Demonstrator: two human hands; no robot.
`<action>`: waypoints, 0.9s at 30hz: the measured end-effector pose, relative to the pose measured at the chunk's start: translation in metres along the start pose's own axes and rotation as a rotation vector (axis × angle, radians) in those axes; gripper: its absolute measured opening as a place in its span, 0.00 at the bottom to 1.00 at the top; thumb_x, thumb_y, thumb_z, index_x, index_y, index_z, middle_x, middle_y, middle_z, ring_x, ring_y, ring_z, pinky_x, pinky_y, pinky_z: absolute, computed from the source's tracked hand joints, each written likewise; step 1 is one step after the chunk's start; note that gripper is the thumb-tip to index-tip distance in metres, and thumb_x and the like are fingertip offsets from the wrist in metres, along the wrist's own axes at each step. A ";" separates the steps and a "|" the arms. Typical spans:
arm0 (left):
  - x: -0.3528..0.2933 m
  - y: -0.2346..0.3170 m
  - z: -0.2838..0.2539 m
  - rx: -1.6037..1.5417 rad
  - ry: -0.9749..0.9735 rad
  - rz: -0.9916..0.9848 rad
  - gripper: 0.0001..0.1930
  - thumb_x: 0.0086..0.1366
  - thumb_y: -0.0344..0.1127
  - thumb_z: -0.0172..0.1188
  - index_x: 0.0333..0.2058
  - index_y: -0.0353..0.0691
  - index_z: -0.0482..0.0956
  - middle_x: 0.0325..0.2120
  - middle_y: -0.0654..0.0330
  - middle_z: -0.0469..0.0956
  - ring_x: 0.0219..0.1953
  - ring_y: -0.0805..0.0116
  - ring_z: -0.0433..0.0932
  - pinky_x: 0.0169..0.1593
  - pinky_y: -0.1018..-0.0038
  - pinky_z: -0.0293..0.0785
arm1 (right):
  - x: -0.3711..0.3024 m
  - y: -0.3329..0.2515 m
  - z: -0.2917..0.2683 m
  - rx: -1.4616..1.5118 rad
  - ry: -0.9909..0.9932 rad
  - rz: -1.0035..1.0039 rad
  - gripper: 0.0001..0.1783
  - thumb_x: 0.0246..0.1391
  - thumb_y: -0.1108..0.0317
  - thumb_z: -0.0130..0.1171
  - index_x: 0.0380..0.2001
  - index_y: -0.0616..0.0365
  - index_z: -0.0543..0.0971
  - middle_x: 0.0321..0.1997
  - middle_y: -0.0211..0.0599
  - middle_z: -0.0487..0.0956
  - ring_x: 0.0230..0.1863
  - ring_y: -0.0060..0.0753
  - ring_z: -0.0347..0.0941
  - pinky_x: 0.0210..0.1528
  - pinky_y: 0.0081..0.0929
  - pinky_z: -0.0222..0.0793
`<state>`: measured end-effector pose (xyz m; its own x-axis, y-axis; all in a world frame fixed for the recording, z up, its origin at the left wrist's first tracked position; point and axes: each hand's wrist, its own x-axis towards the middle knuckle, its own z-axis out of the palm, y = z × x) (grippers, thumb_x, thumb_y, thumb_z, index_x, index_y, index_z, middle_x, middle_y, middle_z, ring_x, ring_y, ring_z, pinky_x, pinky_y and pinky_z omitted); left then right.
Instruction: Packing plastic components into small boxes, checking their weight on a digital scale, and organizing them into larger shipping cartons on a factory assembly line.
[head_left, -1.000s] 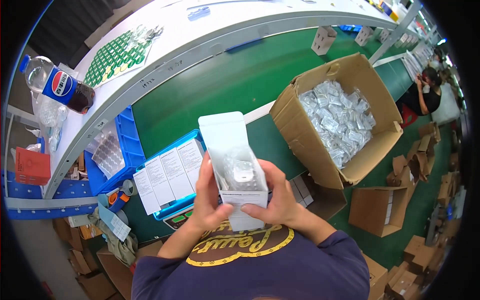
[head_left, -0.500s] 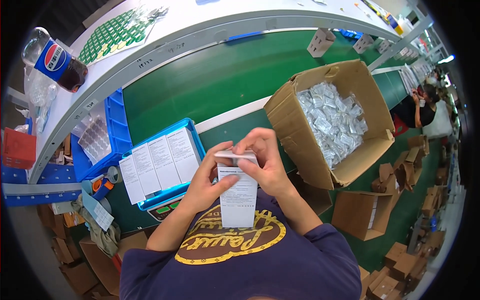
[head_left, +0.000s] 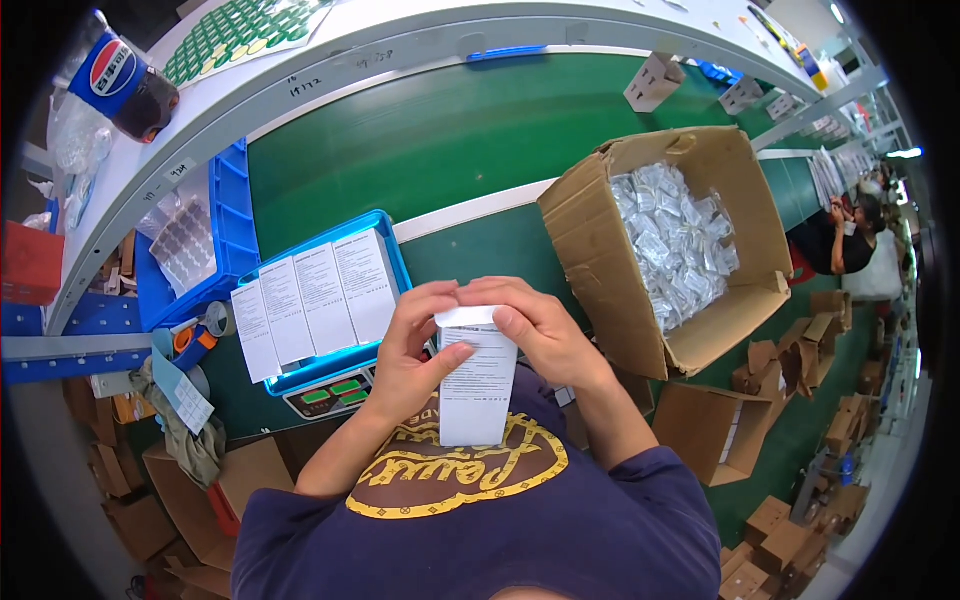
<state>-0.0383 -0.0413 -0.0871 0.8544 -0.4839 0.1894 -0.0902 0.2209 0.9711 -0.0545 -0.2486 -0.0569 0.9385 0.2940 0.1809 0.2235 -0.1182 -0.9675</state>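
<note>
Both hands hold a tall white printed carton (head_left: 477, 395) upright in front of my chest. My left hand (head_left: 415, 345) grips its left side, the thumb lying across the printed face. My right hand (head_left: 540, 330) wraps the upper right corner, with its thumb at the top edge and its fingers reaching over the top. The top flap appears folded down under the fingers, though they partly cover it. Left of my hands, several similar white cartons (head_left: 318, 300) stand in a row in a blue tray (head_left: 400, 265), on a scale (head_left: 330, 395) with a lit green display.
At right a brown cardboard box (head_left: 590, 250) holds many small clear packets (head_left: 670, 235). A blue crate (head_left: 235, 215) stands at left, below a white shelf (head_left: 400, 45) bearing a cola bottle (head_left: 125, 80). Tape rolls (head_left: 195, 340) lie beside the tray. A co-worker (head_left: 850, 240) sits far right.
The carton's raised top flap has gone down. My right fingers have moved from pinching at the flap to lying over the top. The view has shifted slightly.
</note>
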 end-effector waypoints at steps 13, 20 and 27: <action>-0.004 0.018 -0.007 0.062 0.012 -0.079 0.49 0.57 0.24 0.65 0.71 0.46 0.42 0.70 0.44 0.48 0.67 0.53 0.61 0.64 0.60 0.65 | 0.002 0.005 0.005 0.164 0.002 0.091 0.25 0.68 0.54 0.48 0.57 0.64 0.74 0.65 0.46 0.69 0.63 0.36 0.67 0.62 0.34 0.64; 0.001 0.025 -0.003 0.083 -0.043 -0.081 0.50 0.56 0.26 0.67 0.71 0.46 0.42 0.70 0.44 0.47 0.67 0.52 0.60 0.66 0.58 0.62 | 0.018 -0.014 0.002 0.370 -0.024 0.259 0.20 0.66 0.62 0.50 0.55 0.64 0.76 0.62 0.45 0.73 0.60 0.32 0.70 0.60 0.32 0.66; -0.004 0.026 -0.013 0.018 -0.011 -0.089 0.51 0.56 0.26 0.69 0.71 0.46 0.44 0.69 0.47 0.50 0.70 0.52 0.56 0.66 0.59 0.62 | 0.018 -0.004 0.004 0.126 -0.085 0.009 0.18 0.67 0.63 0.48 0.54 0.58 0.78 0.59 0.45 0.74 0.64 0.43 0.67 0.65 0.38 0.60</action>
<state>-0.0376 -0.0227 -0.0649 0.8540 -0.5098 0.1041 -0.0240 0.1614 0.9866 -0.0397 -0.2395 -0.0504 0.9134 0.3736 0.1619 0.1755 -0.0023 -0.9845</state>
